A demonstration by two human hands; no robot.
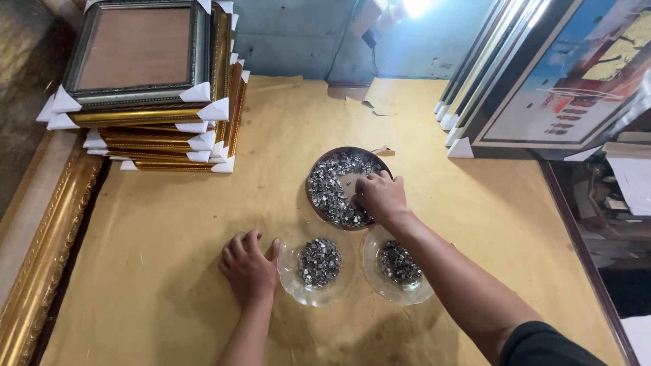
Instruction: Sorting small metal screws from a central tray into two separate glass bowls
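Right hand (381, 196) in brown dish (317, 173), grip pinched on clips (329, 190); left hand (249, 266) flat, touching left glass dish (288, 271).

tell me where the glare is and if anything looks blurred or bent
Head view: a bright light blows out the top edge; the metal clips in the dark dish glint; the right hand and left hand are sharp; the stacked frames lean outward from wide-lens distortion.

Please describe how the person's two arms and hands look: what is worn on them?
Both hands are bare: the left hand and the right hand have no gloves, rings or watch visible. The forearms are uncovered. Only the right upper arm shows a black short sleeve.
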